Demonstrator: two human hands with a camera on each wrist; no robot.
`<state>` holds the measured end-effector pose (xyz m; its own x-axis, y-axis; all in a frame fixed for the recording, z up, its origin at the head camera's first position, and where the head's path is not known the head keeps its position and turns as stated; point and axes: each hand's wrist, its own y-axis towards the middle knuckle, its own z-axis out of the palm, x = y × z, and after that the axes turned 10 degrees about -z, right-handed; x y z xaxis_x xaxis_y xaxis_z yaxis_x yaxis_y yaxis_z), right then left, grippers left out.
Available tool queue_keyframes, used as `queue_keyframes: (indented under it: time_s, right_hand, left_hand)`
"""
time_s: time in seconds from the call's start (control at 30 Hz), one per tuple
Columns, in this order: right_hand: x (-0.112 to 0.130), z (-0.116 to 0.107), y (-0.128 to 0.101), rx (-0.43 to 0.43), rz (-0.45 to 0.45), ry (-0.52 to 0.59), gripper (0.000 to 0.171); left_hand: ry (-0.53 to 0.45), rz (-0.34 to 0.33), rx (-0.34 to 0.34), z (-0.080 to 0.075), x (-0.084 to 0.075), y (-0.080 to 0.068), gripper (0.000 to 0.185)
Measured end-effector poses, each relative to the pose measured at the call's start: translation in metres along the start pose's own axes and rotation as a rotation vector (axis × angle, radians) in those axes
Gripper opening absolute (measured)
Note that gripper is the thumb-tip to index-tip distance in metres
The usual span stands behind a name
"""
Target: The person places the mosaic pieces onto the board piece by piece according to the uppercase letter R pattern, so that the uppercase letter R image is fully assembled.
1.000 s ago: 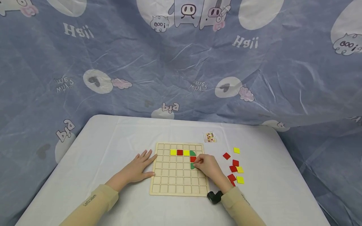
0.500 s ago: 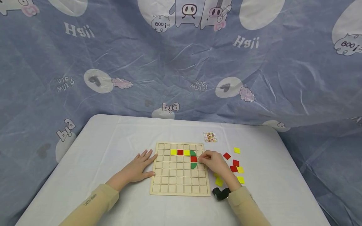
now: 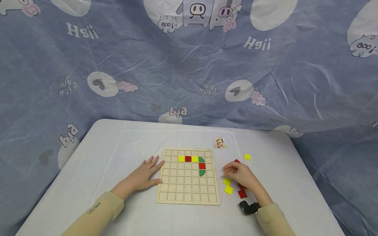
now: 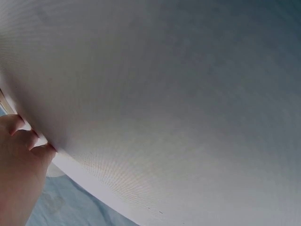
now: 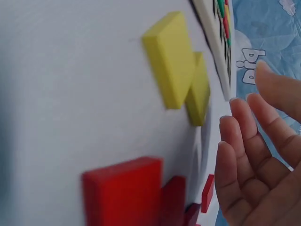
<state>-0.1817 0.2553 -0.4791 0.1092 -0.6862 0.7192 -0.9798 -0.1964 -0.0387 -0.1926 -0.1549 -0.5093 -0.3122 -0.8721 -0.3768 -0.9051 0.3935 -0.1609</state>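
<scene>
- Tabletop (image 3: 118, 157), white cloth cover, fills the lower half of the head view. Risk: the cloth looks loose and creased; a dragging sleeve could bunch it and shift everything lying on it.
- Wooden grid board (image 3: 188, 193), lower centre. Left hand (image 3: 143, 176) lies flat, fingers spread, fingertips against the board's left edge. Risk: if that hand lifts or pushes sideways, the board could slide and the seated tiles could jump out of their cells.
- Placed tiles: a yellow-red-yellow row (image 3: 187, 159) in the second line of cells, then a green-red-green column (image 3: 202, 166) running down from its right end. They appear to sit loosely; a knock from above would likely unseat them.
- Right hand (image 3: 240, 174), right of the board, hovers over the loose tiles with fingers relaxed and slightly curled, holding nothing (right wrist view shows the palm empty). Risk: the fingers may nudge neighbouring pieces while closing on one.
- Loose yellow tiles (image 5: 175, 59), just below and left of that hand, touch at one corner; picking one may drag the other along.
- Loose red tiles (image 5: 123, 190) are partly hidden under the hand in the head view, so a wrong colour could be taken.
- Pattern card (image 3: 219, 143), above the board's right corner: too small to read.
</scene>
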Motion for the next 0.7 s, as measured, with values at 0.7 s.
queue_keyframes:
  time_s: [0.7]
  right_hand:
    - [-0.002, 0.011, -0.016, 0.047, 0.095, -0.141, 0.026]
  left_hand:
    - [0.012, -0.028, 0.005, 0.005, 0.003, 0.002, 0.080]
